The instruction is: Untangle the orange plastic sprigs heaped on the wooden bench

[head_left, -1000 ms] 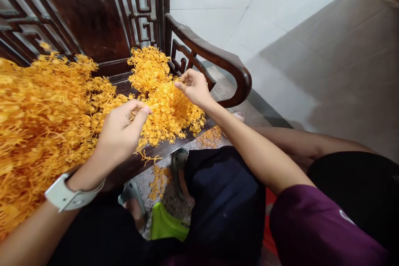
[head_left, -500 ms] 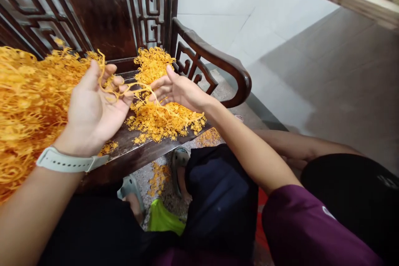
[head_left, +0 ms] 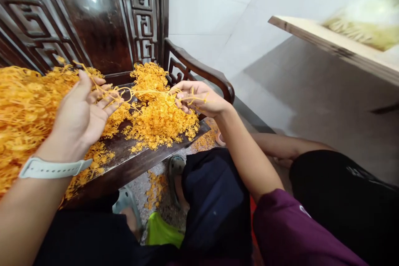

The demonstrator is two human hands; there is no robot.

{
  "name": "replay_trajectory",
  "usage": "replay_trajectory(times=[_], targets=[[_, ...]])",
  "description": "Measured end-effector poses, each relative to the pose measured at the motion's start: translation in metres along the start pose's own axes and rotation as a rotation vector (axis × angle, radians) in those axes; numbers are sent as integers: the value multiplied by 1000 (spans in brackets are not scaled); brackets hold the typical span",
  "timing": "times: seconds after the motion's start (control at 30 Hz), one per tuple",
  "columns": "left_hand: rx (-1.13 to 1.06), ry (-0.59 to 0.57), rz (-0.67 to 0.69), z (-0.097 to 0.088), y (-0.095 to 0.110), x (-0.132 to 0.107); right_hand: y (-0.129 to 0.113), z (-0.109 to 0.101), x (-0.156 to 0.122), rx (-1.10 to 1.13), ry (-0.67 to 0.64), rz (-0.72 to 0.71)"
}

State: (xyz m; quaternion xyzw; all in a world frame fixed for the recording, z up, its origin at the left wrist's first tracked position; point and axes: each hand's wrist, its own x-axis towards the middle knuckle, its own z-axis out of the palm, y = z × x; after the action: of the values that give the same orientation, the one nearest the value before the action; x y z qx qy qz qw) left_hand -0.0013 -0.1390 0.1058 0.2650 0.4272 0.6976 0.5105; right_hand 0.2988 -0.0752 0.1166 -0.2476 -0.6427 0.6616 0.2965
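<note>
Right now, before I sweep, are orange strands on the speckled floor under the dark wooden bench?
Yes: small orange clumps lie on the floor below the bench's front edge.

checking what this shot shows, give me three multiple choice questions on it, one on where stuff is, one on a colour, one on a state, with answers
1. Where does the heap of orange strands lie?
A. On the seat of the dark carved wooden bench
B. Inside a plastic basket
C. On top of the armrest

2. What colour is the watch band on the left wrist?
A. Black
B. Red
C. White

3. How is the right hand posed?
A. Clenched in a tight fist
B. Fingers open, strands draped across them
C. Lying flat on the armrest

Answers:
1. A, the strands pile on the seat before the carved back.
2. C, the band shows pale white against the arm.
3. B, thin strands run over the loosely open fingers.
</note>
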Motion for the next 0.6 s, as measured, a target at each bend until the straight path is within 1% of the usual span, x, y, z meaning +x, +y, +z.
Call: replay_trajectory(times=[0.07,0.17,0.27,0.33,0.37,0.4,0.47,0.53,0.57,0.6], targets=[[-28,6,-11,1,1,-1,-8,0,-16,-58,57,-26],[-72,-27,-42,7,2,-6,-13,6,-47,-132,210,-89],[-17,-98,-101,16,-1,-15,-6,15,-82,-147,342,-205],[88,-106,-120,20,-4,-20,2,21,-108,-108,453,-310],[146,-96,-110,22,-6,-22,7,22,-123,-86,532,-370],[202,-87,-86,23,-8,-22,13,22,-139,-69,632,-438],[272,-90,-48,25,-10,-20,26,15,-172,-62,881,-594],[317,-108,-55,27,-11,-13,49,-3,-203,-97,1172,-723],[350,-111,-51,26,-11,-9,65,-16,-215,-120,1330,-713],[400,-104,-34,24,-12,-2,83,-31,-224,-145,1457,-580]])
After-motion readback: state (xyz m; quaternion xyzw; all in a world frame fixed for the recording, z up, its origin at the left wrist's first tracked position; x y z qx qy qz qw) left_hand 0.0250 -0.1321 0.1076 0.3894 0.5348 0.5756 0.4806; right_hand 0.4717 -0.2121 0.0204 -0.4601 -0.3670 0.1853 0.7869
